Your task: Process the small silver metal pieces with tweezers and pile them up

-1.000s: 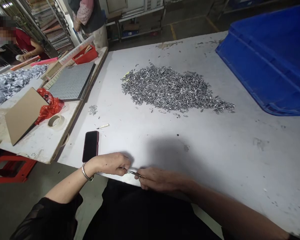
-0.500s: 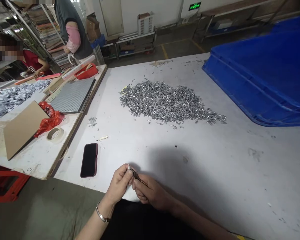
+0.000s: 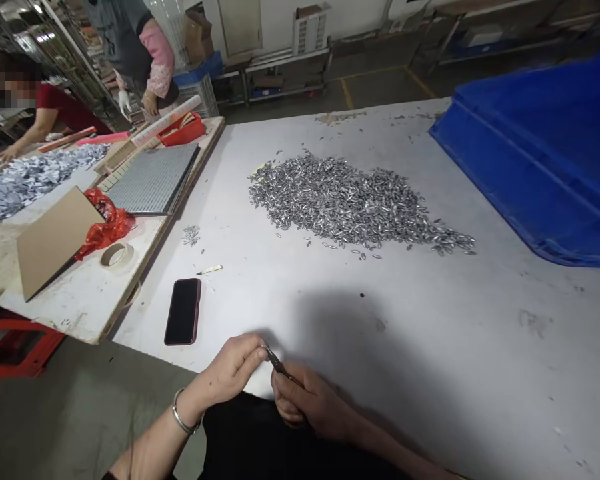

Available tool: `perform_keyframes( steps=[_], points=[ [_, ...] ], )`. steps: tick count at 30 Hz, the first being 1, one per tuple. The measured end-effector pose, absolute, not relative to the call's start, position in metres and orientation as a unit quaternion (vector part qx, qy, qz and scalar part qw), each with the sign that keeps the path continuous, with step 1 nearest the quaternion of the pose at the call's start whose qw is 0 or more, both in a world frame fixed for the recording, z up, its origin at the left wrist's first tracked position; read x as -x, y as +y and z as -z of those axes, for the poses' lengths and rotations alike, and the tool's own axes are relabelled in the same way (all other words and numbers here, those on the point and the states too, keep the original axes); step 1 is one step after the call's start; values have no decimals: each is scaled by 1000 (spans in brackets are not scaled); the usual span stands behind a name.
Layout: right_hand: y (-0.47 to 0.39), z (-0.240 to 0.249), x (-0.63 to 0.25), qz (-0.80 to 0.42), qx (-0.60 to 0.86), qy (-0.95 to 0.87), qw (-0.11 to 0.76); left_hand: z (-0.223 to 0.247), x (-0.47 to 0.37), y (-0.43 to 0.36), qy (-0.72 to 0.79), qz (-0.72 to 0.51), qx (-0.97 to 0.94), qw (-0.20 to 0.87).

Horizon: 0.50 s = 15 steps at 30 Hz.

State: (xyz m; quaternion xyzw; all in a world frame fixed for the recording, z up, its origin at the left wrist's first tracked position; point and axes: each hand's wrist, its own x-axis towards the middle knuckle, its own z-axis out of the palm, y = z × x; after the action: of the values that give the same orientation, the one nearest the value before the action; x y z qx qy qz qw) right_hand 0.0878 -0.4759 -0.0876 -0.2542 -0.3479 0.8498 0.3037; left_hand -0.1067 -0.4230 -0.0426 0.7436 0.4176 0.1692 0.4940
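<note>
My left hand point(image 3: 235, 367), with a bracelet on its wrist, pinches a tiny piece at its fingertips, mostly hidden. In my right hand point(image 3: 310, 400) is a slim dark tool point(image 3: 279, 364), its tip touching the left fingertips. Both hands are over the near edge of the white table point(image 3: 260, 293). Beyond them lies a wide heap of small silvery pointed pieces point(image 3: 350, 200). To the left are a dark phone point(image 3: 183, 312), a small blade point(image 3: 210, 270) and a little cluster of pieces point(image 3: 191, 235).
A large blue crate point(image 3: 530, 167) stands at the right. On the left table are a tape roll point(image 3: 117, 257), brown board point(image 3: 55, 243), red plastic bag point(image 3: 105, 227), grey ribbed panels point(image 3: 153, 179) and a red tray point(image 3: 183, 130). Two people are beyond it.
The camera view has shifted. My hands have moved slightly apart, showing more of the dark tool between them. The person in red now reaches further left over the grey pieces.
</note>
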Motion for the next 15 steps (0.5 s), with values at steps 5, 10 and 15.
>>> perform_keyframes(
  steps=[5,10,15],
  points=[
    [-479,93,-88,-846,264,-376,270,34,117,-418,379,-113,-784,479],
    [-478,89,-88,-827,293,-432,210,34,121,-419,351,-79,-802,477],
    [-476,79,-117,-836,349,-368,209,31,146,-418,374,-58,-772,510]
  ],
)
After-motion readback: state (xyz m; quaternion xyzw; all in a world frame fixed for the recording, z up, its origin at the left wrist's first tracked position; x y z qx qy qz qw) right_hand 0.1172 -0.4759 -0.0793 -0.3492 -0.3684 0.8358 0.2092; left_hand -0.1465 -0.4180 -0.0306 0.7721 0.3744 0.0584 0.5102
